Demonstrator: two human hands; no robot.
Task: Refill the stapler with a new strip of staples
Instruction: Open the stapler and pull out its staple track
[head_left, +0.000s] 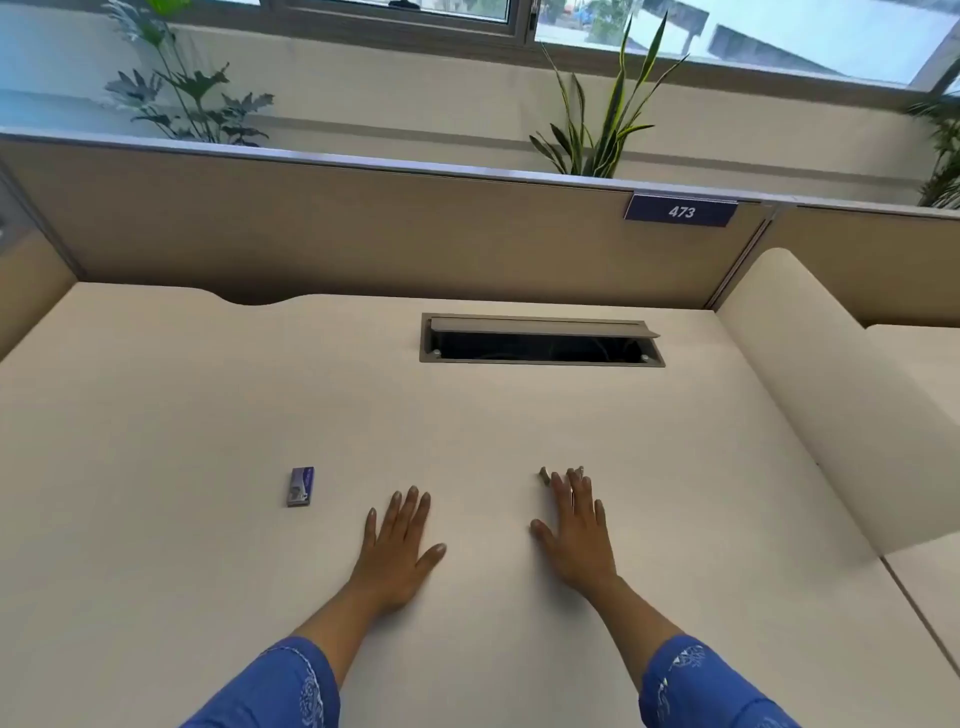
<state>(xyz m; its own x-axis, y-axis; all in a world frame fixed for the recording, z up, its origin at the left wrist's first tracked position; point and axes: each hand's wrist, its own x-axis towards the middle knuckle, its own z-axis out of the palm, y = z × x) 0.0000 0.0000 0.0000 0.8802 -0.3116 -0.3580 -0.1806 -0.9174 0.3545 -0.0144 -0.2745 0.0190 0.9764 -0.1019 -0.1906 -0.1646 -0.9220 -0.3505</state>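
- An office cubicle: a pale desk (208, 395) with a cable slot (540, 343)
- A partition (363, 228) with number tag (681, 211)
- Potted plants (602, 124) under windows (779, 36)

**One head-worn view, looking down over the desk**

A single wide-angle camera sits at the person's head and faces forward and down. The pale desk (519, 426) fills the near and middle field, close below the lens, with both forearms entering from the near edge. Farther off stand the partition (363, 228) and the windows (779, 36); straight lines bow toward the edges.
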